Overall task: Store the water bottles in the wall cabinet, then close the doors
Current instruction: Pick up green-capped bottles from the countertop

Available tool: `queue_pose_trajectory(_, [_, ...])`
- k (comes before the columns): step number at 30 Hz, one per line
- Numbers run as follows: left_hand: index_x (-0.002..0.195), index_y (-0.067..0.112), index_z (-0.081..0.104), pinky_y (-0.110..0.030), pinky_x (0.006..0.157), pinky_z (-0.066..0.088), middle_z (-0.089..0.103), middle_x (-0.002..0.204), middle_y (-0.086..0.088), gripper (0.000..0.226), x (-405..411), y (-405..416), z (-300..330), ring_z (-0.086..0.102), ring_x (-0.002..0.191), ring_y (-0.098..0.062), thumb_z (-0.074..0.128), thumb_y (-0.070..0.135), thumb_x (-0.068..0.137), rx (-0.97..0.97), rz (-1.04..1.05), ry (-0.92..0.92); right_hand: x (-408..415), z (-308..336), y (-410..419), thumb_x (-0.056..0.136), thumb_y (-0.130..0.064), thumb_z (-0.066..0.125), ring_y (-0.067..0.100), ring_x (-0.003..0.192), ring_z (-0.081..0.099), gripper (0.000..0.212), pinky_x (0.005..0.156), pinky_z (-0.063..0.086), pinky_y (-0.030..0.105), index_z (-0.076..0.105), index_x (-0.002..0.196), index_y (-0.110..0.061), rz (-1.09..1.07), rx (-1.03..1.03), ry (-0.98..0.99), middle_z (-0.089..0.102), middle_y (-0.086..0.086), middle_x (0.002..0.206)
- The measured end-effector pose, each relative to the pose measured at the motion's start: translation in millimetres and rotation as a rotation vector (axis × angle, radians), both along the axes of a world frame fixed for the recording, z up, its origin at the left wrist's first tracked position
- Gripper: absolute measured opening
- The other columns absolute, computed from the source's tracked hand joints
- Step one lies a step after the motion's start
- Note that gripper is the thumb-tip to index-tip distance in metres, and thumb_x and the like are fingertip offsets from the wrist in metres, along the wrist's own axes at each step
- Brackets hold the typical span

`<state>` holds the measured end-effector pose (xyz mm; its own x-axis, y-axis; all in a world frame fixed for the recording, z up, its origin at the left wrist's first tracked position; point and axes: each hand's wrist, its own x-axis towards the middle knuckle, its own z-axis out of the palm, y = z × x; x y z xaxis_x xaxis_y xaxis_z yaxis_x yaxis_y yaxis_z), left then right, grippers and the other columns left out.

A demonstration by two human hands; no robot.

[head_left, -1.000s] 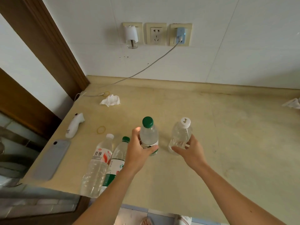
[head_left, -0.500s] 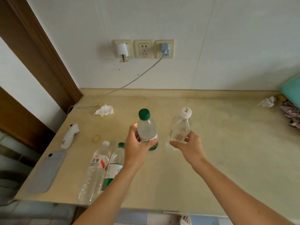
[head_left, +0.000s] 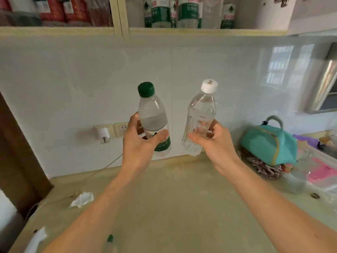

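My left hand [head_left: 139,145] grips a green-capped water bottle [head_left: 152,114] with a green label, held upright in the air above the counter. A clear white-capped bottle [head_left: 201,114] is in my right hand [head_left: 213,143], tilted slightly and level with the first. The wall cabinet [head_left: 182,31] runs along the top of the view, with several green-labelled bottles [head_left: 164,13] standing on its right shelf and red-labelled ones [head_left: 54,10] at the left. Whether its doors are open I cannot tell. Another green bottle cap [head_left: 110,238] peeks out by my left forearm.
The beige counter [head_left: 173,198] lies below my arms. A crumpled tissue [head_left: 82,199] and a cable sit at its left, wall sockets [head_left: 111,132] behind. A teal bag [head_left: 269,145] on cloth stands at the right, beside a sink area with a pink item [head_left: 321,170].
Both hands have lifted their bottles off the counter and up toward the cabinet. The view has tilted upward, bringing the cabinet shelf into sight.
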<state>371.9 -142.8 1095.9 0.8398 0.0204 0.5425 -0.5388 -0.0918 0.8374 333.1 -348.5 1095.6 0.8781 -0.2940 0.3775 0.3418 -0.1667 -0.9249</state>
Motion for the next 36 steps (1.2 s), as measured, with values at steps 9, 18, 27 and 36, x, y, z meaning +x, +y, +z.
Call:
queue_pose_trajectory(9, [0.121, 0.04, 0.06, -0.023, 0.079, 0.053, 0.071, 0.111, 0.017, 0.052, 4, -53, 165, 0.067, 0.101, -0.001, 0.085, 0.04, 0.075, -0.098, -0.026, -0.25, -1, 153, -55, 0.074, -0.018, 0.085, -0.004, 0.082, 0.071, 0.034, 0.065, 0.05, 0.006, 0.066, 0.098, -0.031, 0.02, -0.026, -0.347, 0.076, -0.017, 0.086])
queue_pose_trajectory(18, [0.109, 0.035, 0.067, -0.023, 0.071, 0.058, 0.075, 0.098, 0.011, 0.034, 16, -100, 285, 0.071, 0.091, -0.006, 0.083, 0.036, 0.079, -0.108, -0.009, -0.438, 28, 270, -118, 0.081, -0.022, 0.084, -0.005, 0.087, 0.07, 0.029, 0.075, 0.048, 0.017, 0.068, 0.094, -0.043, -0.008, -0.114, -0.459, 0.075, -0.014, 0.088])
queue_pose_trajectory(27, [0.137, 0.03, 0.035, -0.025, 0.058, 0.042, 0.057, 0.108, 0.007, 0.069, 83, -130, 326, 0.057, 0.085, -0.007, 0.08, 0.03, 0.084, -0.024, 0.187, -0.291, 80, 320, -164, 0.088, -0.028, 0.079, 0.003, 0.091, 0.062, 0.022, 0.064, 0.04, 0.02, 0.058, 0.096, -0.03, -0.05, -0.158, -0.347, 0.068, -0.011, 0.098])
queue_pose_trajectory(36, [0.117, 0.033, 0.046, -0.023, 0.054, 0.046, 0.061, 0.095, 0.011, 0.039, 133, -144, 332, 0.061, 0.081, -0.007, 0.074, 0.032, 0.09, 0.116, 0.119, -0.13, 138, 311, -177, 0.091, -0.047, 0.07, 0.027, 0.13, 0.053, 0.07, 0.111, 0.042, 0.05, 0.043, 0.147, -0.014, -0.06, -0.27, -0.165, 0.055, 0.005, 0.143])
